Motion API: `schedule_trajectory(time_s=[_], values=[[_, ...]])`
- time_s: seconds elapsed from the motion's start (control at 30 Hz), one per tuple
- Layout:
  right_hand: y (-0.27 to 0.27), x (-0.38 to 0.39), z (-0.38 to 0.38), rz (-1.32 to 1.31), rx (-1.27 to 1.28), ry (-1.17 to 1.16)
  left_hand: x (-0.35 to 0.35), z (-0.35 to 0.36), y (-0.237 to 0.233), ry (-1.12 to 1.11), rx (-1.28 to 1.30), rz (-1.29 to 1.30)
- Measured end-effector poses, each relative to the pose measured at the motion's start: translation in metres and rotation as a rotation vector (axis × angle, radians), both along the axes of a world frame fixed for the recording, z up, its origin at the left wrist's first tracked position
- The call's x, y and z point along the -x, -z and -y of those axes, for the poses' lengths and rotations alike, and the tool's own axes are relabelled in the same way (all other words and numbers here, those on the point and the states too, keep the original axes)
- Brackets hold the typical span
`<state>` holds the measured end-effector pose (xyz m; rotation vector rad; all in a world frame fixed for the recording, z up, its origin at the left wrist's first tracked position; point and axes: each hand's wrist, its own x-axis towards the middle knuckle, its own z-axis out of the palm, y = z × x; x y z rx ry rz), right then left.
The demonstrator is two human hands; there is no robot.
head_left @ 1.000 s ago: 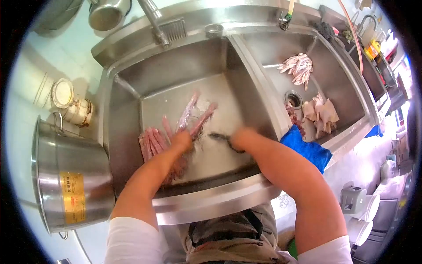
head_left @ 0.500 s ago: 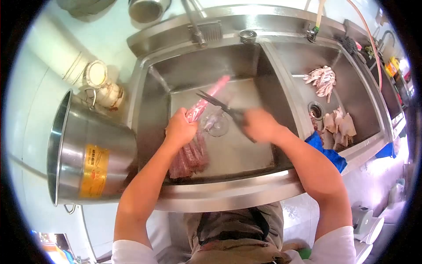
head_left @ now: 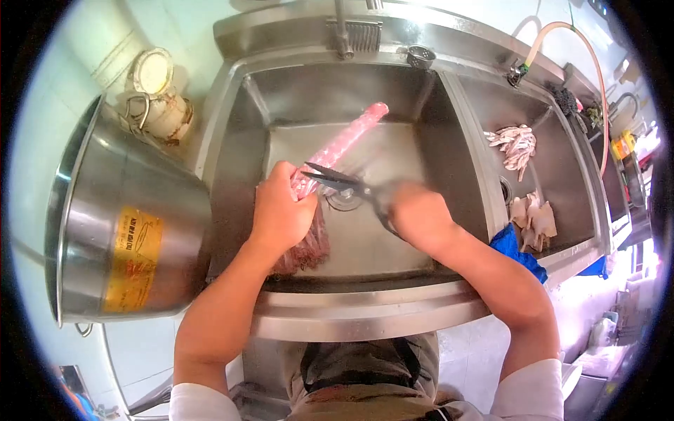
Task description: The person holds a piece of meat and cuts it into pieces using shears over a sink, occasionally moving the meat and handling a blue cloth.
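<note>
Over the large sink basin (head_left: 382,245), my left hand (head_left: 281,210) is closed around the near end of a long pink piece of raw meat (head_left: 344,146), shaped like a neck. Its far end points up and to the right, toward the back wall of the basin. My right hand (head_left: 421,216) grips kitchen scissors (head_left: 344,181), their blades slightly apart and overlapping the meat close to my left fingers. Beneath my left hand and wrist, darker red raw meat (head_left: 309,249) lies on the basin floor, partly hidden. The drain (head_left: 344,201) is partly behind the scissors.
On the left stands a big steel pot (head_left: 175,231) with a yellow label. The right basin holds pale poultry feet (head_left: 516,146) and pale meat pieces (head_left: 535,221). A blue cloth (head_left: 516,252) hangs over its front edge. At the back are a faucet (head_left: 342,35) and a hose (head_left: 590,52).
The scissors have moved down along the meat, closer to my left hand, and their blades are further apart. My view has shifted slightly. Both hands keep their hold.
</note>
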<state>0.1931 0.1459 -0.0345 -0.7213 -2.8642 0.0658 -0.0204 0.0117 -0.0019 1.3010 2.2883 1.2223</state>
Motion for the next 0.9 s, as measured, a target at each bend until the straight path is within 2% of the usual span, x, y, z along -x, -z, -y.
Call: schedule_trajectory(time_s=[0.13,0.23,0.33,0.53,0.63,0.73,0.83,0.9], values=[[0.004,0.004,-0.006,0.024,0.021,-0.007,-0.001,0.004,-0.006,-0.055,0.072,0.037],[-0.009,0.006,-0.006,0.018,0.202,0.107,-0.003,0.002,-0.012,-0.055,0.068,0.011],[-0.015,0.003,-0.004,-0.029,0.231,0.127,-0.001,0.004,-0.012,-0.077,0.071,-0.002],[-0.007,0.004,0.005,-0.088,0.056,0.005,0.004,0.001,0.007,-0.041,0.016,0.189],[0.001,0.002,-0.002,0.005,0.069,-0.004,-0.004,0.005,-0.008,-0.037,0.074,0.114],[0.001,0.001,-0.009,0.054,0.064,0.004,0.0,0.003,0.001,-0.03,0.068,0.111],[-0.006,0.001,-0.008,0.018,0.188,0.075,-0.001,0.001,0.001,-0.064,0.024,0.094],[-0.011,0.003,-0.003,-0.066,0.15,0.067,0.0,0.002,-0.002,-0.068,0.056,0.02]])
